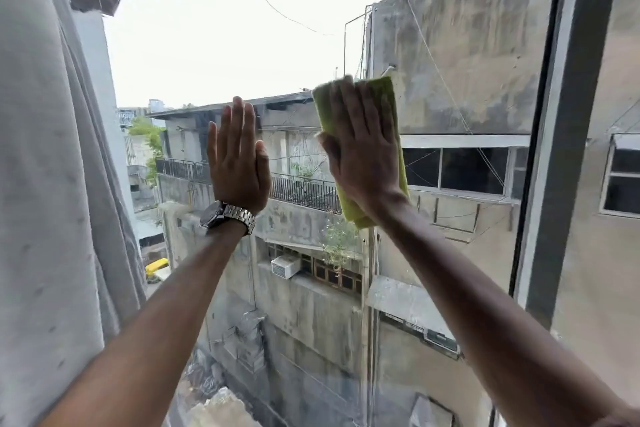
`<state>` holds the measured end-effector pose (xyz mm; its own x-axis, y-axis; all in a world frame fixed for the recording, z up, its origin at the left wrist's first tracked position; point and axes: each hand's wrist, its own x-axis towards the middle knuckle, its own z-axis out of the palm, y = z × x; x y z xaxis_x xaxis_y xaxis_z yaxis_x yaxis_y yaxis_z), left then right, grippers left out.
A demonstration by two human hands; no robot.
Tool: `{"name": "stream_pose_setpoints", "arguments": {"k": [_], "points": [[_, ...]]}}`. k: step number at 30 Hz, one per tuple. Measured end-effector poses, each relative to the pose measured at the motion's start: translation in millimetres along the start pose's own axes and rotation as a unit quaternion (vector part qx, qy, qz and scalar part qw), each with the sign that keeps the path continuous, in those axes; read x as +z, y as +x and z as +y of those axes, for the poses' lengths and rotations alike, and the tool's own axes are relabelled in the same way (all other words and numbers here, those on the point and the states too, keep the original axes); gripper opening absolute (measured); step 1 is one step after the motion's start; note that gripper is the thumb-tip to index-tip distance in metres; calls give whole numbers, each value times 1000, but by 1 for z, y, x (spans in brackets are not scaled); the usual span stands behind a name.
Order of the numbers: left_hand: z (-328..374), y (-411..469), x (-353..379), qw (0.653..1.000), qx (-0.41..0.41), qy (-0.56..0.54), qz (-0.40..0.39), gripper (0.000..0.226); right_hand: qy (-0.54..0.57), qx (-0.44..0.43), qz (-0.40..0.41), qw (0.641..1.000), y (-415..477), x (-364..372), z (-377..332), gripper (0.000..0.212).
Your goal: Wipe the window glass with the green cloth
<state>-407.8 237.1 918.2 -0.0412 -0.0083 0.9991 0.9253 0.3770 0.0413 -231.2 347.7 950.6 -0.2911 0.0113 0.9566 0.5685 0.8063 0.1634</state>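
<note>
1. Nearest the camera, two bare forearms reach forward and up toward the pane. The left one wears one silver metal link wristwatch [227,215].
2. The left hand [238,163] lies flat with its fingers [239,121] straight and together, pointing up. It grasps nothing and seems to brace against the glass, though actual contact cannot be confirmed.
3. The right hand [360,149] is also spread flat. Its fingers [349,100] are extended, not curled, and press the folded yellow-green microfibre cloth [393,107] against the clear window glass [214,45]. This is a flat-palm pin, not a pinch.
4. There is one cloth. It lies directly under the right palm, between hand and pane. Its long axis runs nearly upright, leaning slightly, with the top edge showing above the fingertips and the bottom corner below the wrist.
5. The right hand is the one on the cloth. The left sits beside it, apart, at about the same height and a little lower.
6. I judge the wiping to be mid-stroke. The blur at the cloth's top edge suggests motion. The next pass probably has to slide along the pane with steady palm pressure, or the cloth may slip out.
7. One dark grey vertical window frame post [568,114] stands to the right of the cloth. One pale grey curtain [52,166] hangs at the left edge.
8. Beyond the glass stand weathered concrete buildings [460,55] under a bright sky.
</note>
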Motion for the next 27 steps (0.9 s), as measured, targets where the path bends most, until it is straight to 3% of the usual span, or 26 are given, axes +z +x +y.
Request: {"name": "stream_pose_setpoints", "arguments": {"k": [6, 10, 14, 20, 24, 27], "points": [[-42, 14, -25, 995, 90, 33, -37, 52, 13, 21, 27, 999, 145, -20, 0, 65], [-62, 7, -26, 998, -57, 23, 5, 55, 13, 22, 58, 998, 164, -15, -7, 62], [-73, -1, -16, 998, -55, 5, 12, 56, -19, -107, 70, 992, 94, 5, -17, 56], [-81, -4, -15, 999, -40, 7, 15, 56, -32, -330, -114, 936, -115, 49, -67, 64], [-82, -3, -17, 999, -43, 2, -4, 56, -41, -368, -150, 917, -111, 46, -59, 59], [-82, -4, -18, 999, -51, -1, -6, 57, -39, -351, -123, 928, -73, 38, -49, 58]]}}
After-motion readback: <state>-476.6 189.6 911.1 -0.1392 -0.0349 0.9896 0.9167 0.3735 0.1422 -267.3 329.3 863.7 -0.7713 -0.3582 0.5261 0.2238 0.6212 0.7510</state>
